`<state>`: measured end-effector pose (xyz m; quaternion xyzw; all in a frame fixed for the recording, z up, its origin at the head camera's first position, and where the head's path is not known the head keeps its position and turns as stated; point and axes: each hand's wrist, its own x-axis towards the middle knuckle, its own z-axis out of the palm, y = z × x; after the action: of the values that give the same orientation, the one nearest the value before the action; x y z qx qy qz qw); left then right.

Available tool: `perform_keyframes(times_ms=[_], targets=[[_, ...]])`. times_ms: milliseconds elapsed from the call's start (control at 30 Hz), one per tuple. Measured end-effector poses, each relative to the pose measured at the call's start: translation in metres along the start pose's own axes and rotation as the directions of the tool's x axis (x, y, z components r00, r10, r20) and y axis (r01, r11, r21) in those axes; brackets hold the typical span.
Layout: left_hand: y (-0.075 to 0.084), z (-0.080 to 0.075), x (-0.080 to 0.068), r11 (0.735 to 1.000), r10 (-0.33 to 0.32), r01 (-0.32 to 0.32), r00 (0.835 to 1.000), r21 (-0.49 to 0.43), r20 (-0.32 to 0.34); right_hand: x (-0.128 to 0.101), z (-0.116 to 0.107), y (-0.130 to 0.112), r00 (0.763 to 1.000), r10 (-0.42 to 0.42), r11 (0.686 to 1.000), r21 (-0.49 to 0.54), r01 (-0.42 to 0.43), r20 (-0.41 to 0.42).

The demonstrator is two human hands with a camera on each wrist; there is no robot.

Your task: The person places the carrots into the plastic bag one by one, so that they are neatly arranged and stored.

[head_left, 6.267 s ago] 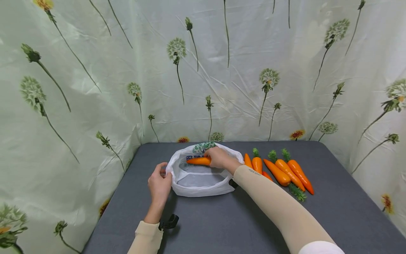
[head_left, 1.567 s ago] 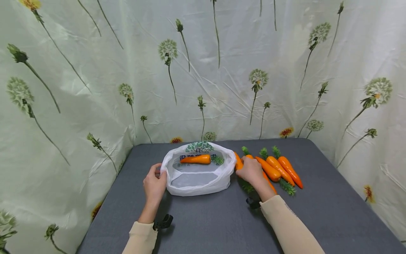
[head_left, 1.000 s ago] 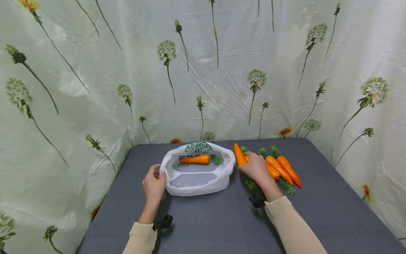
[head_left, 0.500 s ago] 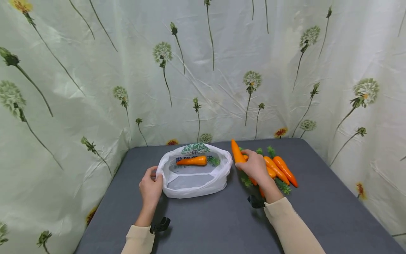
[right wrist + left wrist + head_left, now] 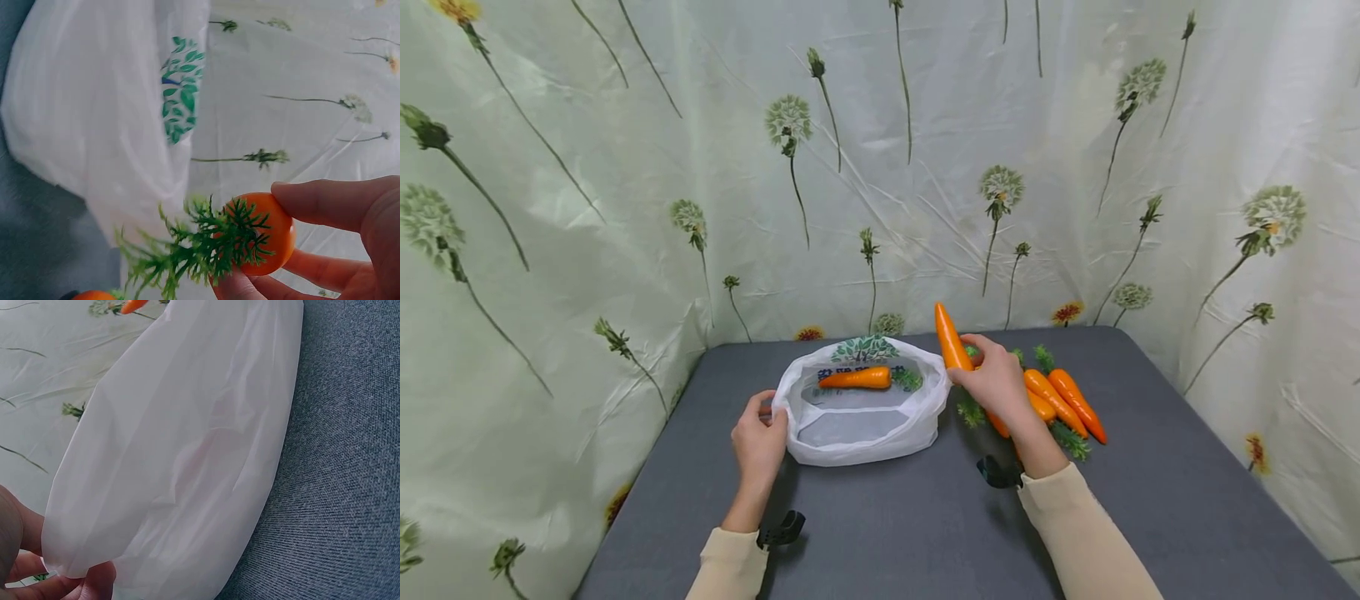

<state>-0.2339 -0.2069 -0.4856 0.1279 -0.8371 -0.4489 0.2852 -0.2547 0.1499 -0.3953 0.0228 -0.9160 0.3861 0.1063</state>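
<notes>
A white plastic bag with a green leaf print lies open on the grey table; one orange carrot lies inside it. My left hand pinches the bag's left rim. My right hand grips another carrot lifted tip-up just right of the bag, its green top hanging below the hand. In the right wrist view the fingers wrap that carrot's thick end beside the bag.
Several more orange carrots with green tops lie on the table right of my right hand. A pale curtain printed with dandelions closes in the table at the back and both sides.
My right hand has raised the carrot off the pile and swung it left toward the bag's right rim. The left hand keeps its hold on the bag.
</notes>
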Motion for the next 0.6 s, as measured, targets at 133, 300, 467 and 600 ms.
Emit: perform_keyframes(times_ms=[133, 300, 467, 600], targets=[[0.002, 0.001, 0.000, 1.000, -0.007, 0.007, 1.000, -0.001, 0.003, 0.000, -0.004, -0.008, 1.000, 0.006, 1.000, 0.023, -0.006, 0.016], [0.002, 0.001, 0.000, 1.000, -0.009, 0.009, 1.000, -0.003, 0.006, 0.001, -0.005, -0.016, 1.000, 0.015, 0.999, 0.052, -0.015, 0.017], [0.001, 0.000, 0.000, 1.000, -0.010, 0.010, 1.000, 0.000, 0.001, 0.000, -0.004, -0.027, 1.000, 0.002, 0.994, 0.110, -0.002, 0.007], [0.002, 0.000, 0.000, 1.000, -0.021, 0.021, 1.000, 0.004, 0.001, 0.001, -0.002, -0.035, 1.000, -0.023, 0.986, 0.163, 0.023, 0.000]])
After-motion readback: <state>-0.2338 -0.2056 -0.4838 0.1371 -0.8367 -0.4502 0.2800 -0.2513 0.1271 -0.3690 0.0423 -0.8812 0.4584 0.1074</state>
